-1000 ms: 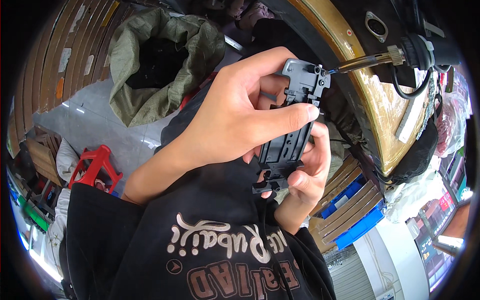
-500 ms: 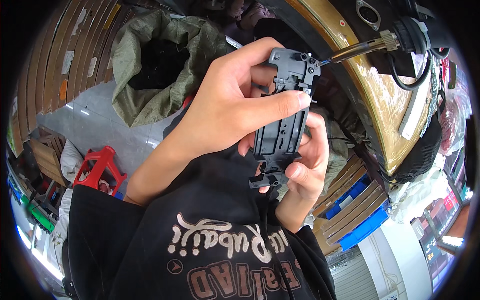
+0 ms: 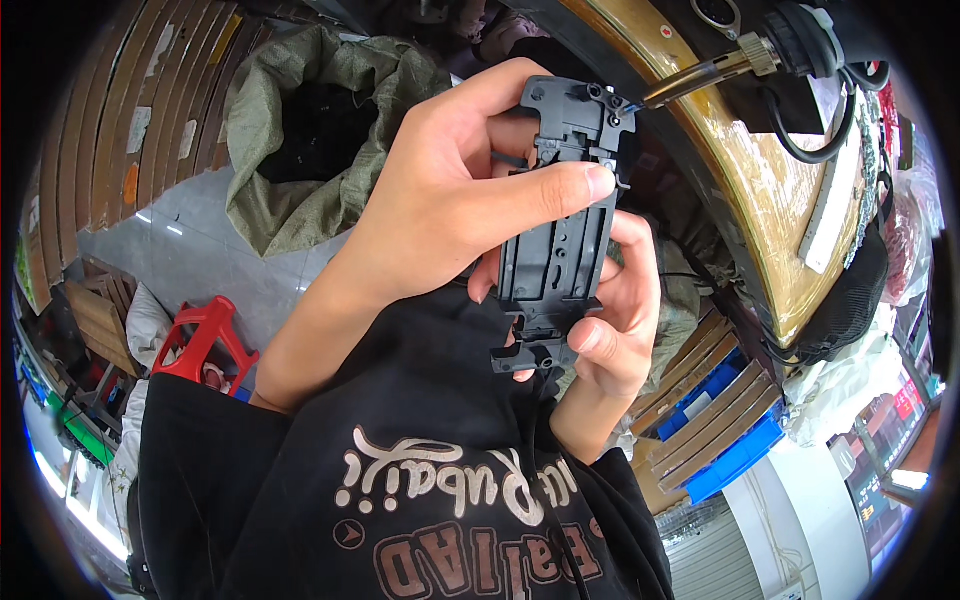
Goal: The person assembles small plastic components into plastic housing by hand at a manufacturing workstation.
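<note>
A long black moulded plastic frame (image 3: pixel 548 262), with ribs, holes and small posts, is held tilted in front of my chest. My left hand (image 3: pixel 440 190) grips its upper half from the left, the thumb lying across its face and the fingers behind it. Around its lower right side my right hand (image 3: pixel 628 300) is closed, with the thumb near the bottom edge. The frame's top right corner is at the tip of a soldering iron (image 3: pixel 705 80) that comes in from the right. Whether the tip touches the plastic I cannot tell.
The iron's black cable (image 3: pixel 815 158) loops beside the worn wooden table edge (image 3: pixel 765 255). At the upper left stands an open woven sack (image 3: pixel 255 195) with dark contents. Stacked cardboard (image 3: pixel 110 130) lines the left. A red stool (image 3: pixel 210 335) and blue bins (image 3: pixel 735 462) are lower down.
Both hands and the plastic frame have shifted slightly up and left in view. The iron also appears a little further left and higher. Both grips stay the same.
</note>
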Motion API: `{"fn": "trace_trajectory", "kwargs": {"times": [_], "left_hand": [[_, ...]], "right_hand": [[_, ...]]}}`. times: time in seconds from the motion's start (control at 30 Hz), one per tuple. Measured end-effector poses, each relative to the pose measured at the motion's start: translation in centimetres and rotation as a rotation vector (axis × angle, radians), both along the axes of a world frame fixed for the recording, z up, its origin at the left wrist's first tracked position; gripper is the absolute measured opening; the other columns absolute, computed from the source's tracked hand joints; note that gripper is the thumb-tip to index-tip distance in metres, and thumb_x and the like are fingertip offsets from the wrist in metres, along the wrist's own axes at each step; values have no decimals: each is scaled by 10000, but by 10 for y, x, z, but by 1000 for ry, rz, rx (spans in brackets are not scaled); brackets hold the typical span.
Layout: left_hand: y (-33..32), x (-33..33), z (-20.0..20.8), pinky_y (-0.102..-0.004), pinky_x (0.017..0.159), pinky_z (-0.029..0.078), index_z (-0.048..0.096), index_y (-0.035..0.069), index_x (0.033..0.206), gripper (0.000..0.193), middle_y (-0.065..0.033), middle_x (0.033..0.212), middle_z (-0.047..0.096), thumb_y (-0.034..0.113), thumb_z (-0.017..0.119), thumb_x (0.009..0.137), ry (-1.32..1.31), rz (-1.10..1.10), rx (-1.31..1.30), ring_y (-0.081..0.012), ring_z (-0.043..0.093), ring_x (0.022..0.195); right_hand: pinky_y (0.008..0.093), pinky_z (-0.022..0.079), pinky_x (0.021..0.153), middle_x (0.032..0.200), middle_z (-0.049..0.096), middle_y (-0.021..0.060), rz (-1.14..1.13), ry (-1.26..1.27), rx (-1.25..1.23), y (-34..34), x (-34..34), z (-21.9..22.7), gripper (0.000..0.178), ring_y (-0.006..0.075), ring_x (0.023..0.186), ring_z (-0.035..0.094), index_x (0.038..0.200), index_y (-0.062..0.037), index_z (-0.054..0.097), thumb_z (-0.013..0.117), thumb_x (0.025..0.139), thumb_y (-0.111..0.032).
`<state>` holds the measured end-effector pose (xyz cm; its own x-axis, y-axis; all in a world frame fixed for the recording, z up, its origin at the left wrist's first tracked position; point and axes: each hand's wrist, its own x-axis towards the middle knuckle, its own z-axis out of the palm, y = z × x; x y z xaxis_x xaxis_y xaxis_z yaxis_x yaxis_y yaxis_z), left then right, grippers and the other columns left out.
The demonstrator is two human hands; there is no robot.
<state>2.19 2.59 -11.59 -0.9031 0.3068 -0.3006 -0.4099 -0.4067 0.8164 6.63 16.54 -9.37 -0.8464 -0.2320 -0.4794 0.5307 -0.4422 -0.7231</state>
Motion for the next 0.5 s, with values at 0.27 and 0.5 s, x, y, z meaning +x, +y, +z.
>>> {"fn": "trace_trajectory", "kwargs": {"times": [0.27,0.5], "left_hand": [[1,0,0,-176,576,413,482,-11,963,250,-43,777,551,59,589,747,6,15,-26,-60,523,671],[2,0,3,-170,582,409,486,0,984,263,-32,785,543,76,578,749,22,25,-68,-57,518,674]], "right_hand": [[294,532,439,843,557,299,49,72,-50,4,-1,-8,685,319,678,621,1111,63,300,689,651,-263],[321,537,578,949,538,294,67,175,-274,11,-2,-17,548,350,872,585,1145,64,308,632,709,-11]]}}
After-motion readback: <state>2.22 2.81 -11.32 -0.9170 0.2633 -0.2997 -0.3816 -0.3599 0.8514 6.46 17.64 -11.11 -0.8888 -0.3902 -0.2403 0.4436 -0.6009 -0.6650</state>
